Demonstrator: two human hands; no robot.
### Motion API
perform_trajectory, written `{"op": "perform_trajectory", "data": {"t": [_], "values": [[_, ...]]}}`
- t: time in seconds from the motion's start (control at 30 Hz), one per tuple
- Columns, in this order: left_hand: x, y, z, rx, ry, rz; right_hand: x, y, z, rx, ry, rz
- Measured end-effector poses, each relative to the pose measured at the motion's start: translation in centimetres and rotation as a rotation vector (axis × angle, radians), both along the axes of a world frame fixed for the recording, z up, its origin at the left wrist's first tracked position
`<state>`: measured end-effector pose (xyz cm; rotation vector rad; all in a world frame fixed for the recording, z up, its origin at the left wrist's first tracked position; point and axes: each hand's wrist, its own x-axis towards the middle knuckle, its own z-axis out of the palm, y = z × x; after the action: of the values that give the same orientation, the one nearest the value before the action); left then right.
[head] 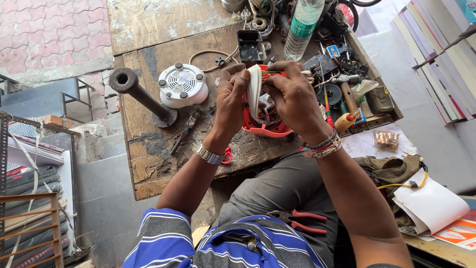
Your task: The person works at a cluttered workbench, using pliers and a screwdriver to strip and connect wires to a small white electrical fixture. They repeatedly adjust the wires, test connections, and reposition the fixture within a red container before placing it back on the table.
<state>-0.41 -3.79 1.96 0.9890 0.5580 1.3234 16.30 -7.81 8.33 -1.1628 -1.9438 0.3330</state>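
Landmark: the open orange appliance housing [265, 130] that rests on my worn wooden bench [148, 164], just past my lap.
Left hand: my left hand [230, 101], with a metal watch on the wrist, grips the left side of the housing, its fingers curled over the white curved cover [255, 89] that stands on edge above it.
Right hand: my right hand [296, 99], with bead bracelets at the wrist, is closed over the right side of the housing, fingertips meeting the top of the white cover.
Inside the housing: grey metal parts and thin wires show between my hands; finer detail I cannot tell.
Left of the housing: a round white vented base [182, 85] lies near, and beyond it a dark metal pipe stand [141, 97].
Beyond the housing: a clear plastic water bottle [302, 27] stands among small parts and an open black box [250, 45].
Right of the housing: a red-handled screwdriver [328, 115] lies just beside my right wrist, with a clutter of tools behind it.
Near side of the housing: red-handled pliers [297, 219] rest on my lap.
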Motion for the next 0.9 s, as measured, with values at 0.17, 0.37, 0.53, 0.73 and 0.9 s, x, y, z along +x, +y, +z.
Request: {"op": "perform_trajectory", "data": {"t": [0.17, 0.37, 0.53, 0.73, 0.9], "values": [[-0.4, 0.1, 0.2, 0.023, 0.000, -0.110, -0.1, -0.1, 0.0, 0.162, -0.101, 0.020], [-0.4, 0.3, 0.2, -0.085, -0.128, -0.150, -0.3, -0.1, 0.3, -0.117, -0.014, 0.036], [-0.1, 0.3, -0.5, -0.061, -0.182, -0.166, 0.3, 0.3, 0.9, -0.268, 0.083, 0.107], [0.3, 0.2, -0.7, 0.003, -0.126, -0.103, 0.3, 0.7, 0.6, -0.166, 0.071, 0.049], [0.2, 0.1, -0.3, 0.054, -0.033, -0.087, 0.5, 0.8, 0.7, -0.175, 0.031, 0.034]]}}
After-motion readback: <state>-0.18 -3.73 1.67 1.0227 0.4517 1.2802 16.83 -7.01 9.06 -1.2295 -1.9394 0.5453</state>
